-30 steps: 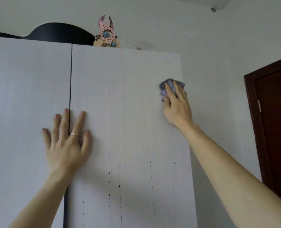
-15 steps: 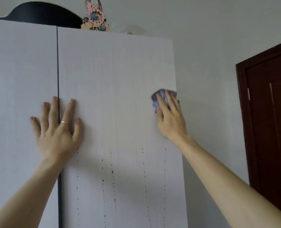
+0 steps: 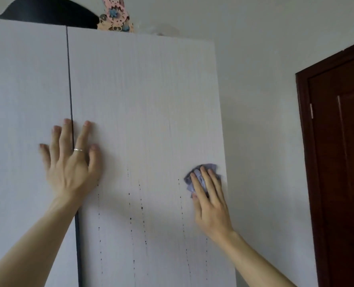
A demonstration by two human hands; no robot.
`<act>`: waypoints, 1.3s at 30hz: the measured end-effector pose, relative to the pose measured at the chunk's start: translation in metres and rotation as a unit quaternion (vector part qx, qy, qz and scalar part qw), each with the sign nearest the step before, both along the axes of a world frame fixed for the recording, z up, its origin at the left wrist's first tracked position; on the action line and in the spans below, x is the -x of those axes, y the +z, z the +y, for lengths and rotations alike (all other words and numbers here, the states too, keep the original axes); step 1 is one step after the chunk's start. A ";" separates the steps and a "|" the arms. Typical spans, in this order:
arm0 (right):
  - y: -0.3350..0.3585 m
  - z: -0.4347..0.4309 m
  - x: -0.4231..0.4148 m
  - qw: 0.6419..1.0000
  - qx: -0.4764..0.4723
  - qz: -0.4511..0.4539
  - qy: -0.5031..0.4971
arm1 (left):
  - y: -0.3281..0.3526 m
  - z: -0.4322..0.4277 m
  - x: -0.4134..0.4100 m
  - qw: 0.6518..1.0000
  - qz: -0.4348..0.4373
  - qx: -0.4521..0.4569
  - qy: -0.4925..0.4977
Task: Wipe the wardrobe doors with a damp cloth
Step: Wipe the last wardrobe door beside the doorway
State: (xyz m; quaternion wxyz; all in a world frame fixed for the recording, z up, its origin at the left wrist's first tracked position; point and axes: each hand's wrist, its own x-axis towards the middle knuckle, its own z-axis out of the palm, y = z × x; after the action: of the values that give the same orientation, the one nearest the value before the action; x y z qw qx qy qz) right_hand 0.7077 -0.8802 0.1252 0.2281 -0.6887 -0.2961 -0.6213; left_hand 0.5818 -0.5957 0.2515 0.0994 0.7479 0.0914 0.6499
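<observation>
Two pale grey wardrobe doors fill the view, the right door [image 3: 143, 104] and the left door [image 3: 24, 96], split by a dark gap. My right hand [image 3: 210, 201] presses a small bluish-grey cloth [image 3: 198, 179] flat against the right door near its right edge, fingers straight over the cloth. My left hand [image 3: 72, 162], with a ring on one finger, lies flat with spread fingers across the gap between the doors. Thin dark drip lines run down the right door below both hands.
A dark brown room door [image 3: 341, 162] stands at the right, past a strip of white wall [image 3: 259, 121]. On top of the wardrobe sit a pink ornament [image 3: 116, 15] and a black curved shape [image 3: 47, 13].
My right hand has slid the cloth downward along the right edge of the right door. My left hand has stayed flat over the gap.
</observation>
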 end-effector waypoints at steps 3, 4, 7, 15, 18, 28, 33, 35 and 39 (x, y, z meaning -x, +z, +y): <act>0.029 0.001 0.000 1.000 0.002 0.009 0.010 | -0.026 -0.002 0.001 0.998 -0.044 0.027 -0.033; 0.050 0.003 0.001 1.000 -0.010 0.013 0.014 | -0.038 -0.002 0.000 0.997 -0.054 0.034 -0.035; 0.109 0.017 -0.001 0.997 -0.069 0.027 0.024 | -0.071 0.000 -0.003 0.996 -0.055 0.056 -0.034; 0.014 0.045 0.012 0.999 -0.011 -0.015 0.029 | -0.110 0.010 -0.006 0.997 -0.046 0.059 -0.010; -0.056 0.043 0.021 0.997 0.076 -0.014 0.018 | -0.124 0.011 -0.004 0.998 -0.037 0.057 -0.008; 0.112 0.056 0.012 1.000 -0.005 -0.006 0.008 | -0.128 0.011 -0.007 0.997 -0.053 0.056 0.000; 0.096 0.075 0.019 0.999 -0.029 -0.018 0.008 | -0.127 0.013 -0.009 0.997 -0.057 0.050 0.005; 0.056 0.077 0.024 0.999 0.015 -0.040 0.024 | -0.128 0.013 -0.009 0.997 -0.060 0.048 0.006; -0.035 0.078 0.034 0.987 0.147 -0.064 0.030 | -0.127 0.015 -0.009 0.997 -0.064 0.045 0.006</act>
State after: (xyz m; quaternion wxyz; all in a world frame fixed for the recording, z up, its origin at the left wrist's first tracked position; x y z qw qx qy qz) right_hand 0.6741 -0.8020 0.0906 0.1238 -0.6646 -0.4187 -0.6063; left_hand 0.5909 -0.5804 0.1247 0.1346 0.6988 0.1184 0.6925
